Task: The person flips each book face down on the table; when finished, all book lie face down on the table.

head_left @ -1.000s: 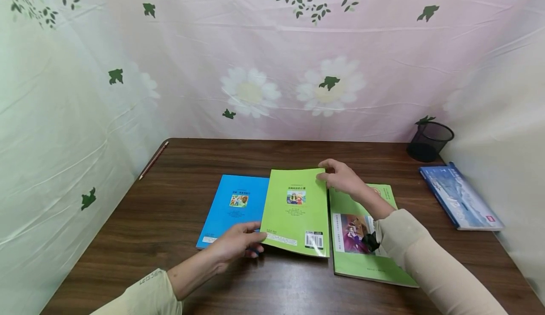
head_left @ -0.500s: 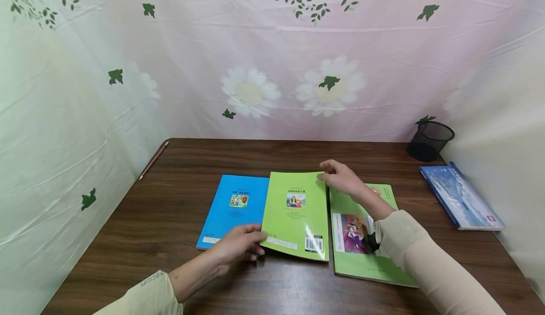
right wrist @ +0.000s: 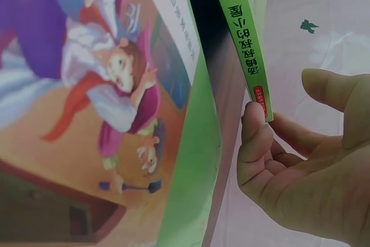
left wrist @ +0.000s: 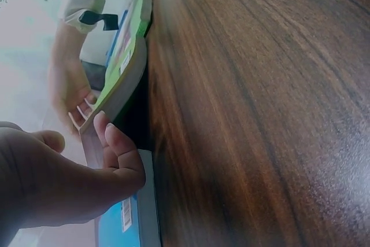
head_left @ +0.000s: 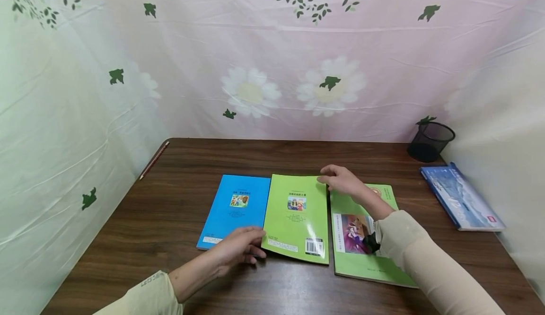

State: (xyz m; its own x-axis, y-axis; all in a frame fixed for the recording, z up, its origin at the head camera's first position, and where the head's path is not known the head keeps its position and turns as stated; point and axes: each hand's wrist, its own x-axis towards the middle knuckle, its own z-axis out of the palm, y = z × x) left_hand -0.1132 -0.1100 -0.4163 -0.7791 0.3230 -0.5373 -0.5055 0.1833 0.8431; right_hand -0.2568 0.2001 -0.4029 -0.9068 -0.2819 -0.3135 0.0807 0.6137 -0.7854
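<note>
Brown table (head_left: 170,206); middle book (head_left: 295,218) between left fingers (head_left: 255,234), right fingers (head_left: 327,180).

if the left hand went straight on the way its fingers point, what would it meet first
Probably the rectangular lime-green paperback with a barcode; the left hand is at its near left corner, though contact is hard to judge.

Black mesh cup (head_left: 429,144) at back right, pencil (head_left: 154,160) at left, daisy-printed cloth (head_left: 281,45) behind.
</note>
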